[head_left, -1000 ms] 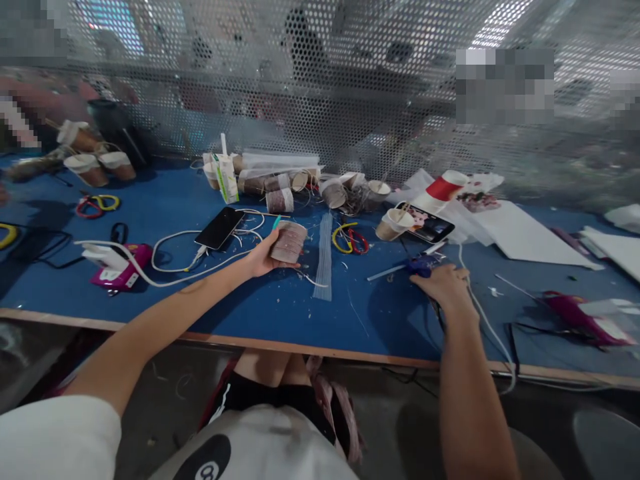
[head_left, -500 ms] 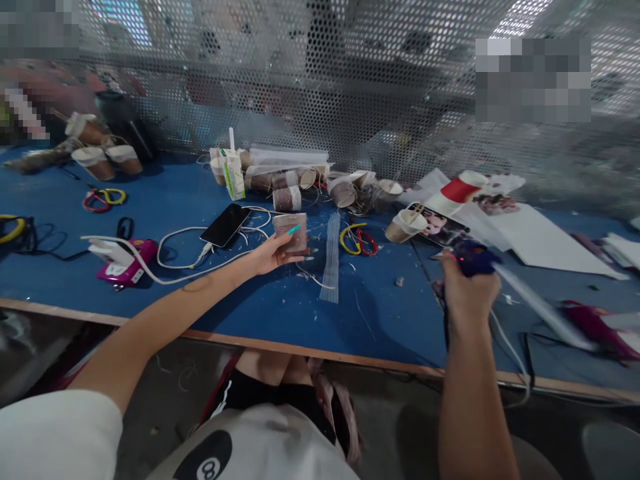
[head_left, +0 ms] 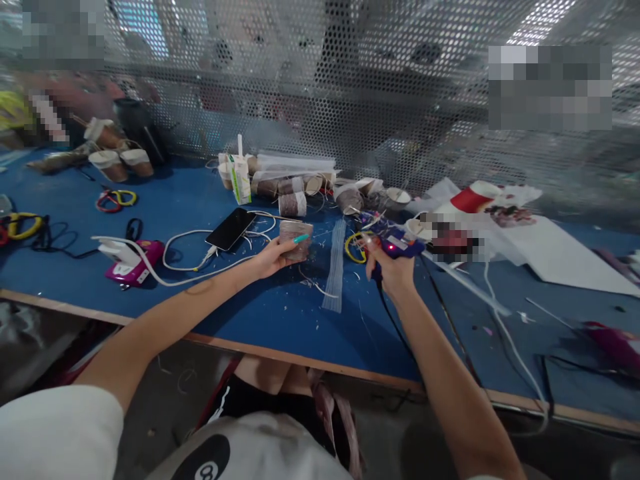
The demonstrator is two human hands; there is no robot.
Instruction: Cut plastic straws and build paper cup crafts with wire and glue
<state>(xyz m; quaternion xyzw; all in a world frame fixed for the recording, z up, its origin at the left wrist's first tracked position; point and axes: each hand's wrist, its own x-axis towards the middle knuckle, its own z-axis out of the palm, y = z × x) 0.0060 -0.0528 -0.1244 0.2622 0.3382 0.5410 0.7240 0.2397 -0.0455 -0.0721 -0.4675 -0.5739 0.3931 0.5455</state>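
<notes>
Over the blue worktable [head_left: 280,313], the left hand [head_left: 273,257] was wrapped around a small twine-covered paper cup [head_left: 296,240], fingers curled on its side and holding it just above the table surface, right next to the black phone [head_left: 231,229] on its white charging cable [head_left: 185,235]. Right hand [head_left: 393,273] was closed in a full grip on a purple hot glue gun [head_left: 395,248] with a little red light glowing on it, a clear glue stick [head_left: 470,285] sticking out the back toward the right. The gun sat near the cup but not touching it, with a strip of clear plastic [head_left: 336,265] lying on the table between the two hands. My read: this looked like the gluing step, cup held ready and gun coming in, nozzle not on it yet. Next bit would probably call for lining the nozzle up with the cup's side and keeping the cup steady, plus keeping fingertips off the hot glue. Behind it all was a heap of more wrapped cups [head_left: 293,193], a small juice carton [head_left: 241,180], yellow-and-red scissors [head_left: 354,247], and a pink gadget [head_left: 135,261] off to the left.
</notes>
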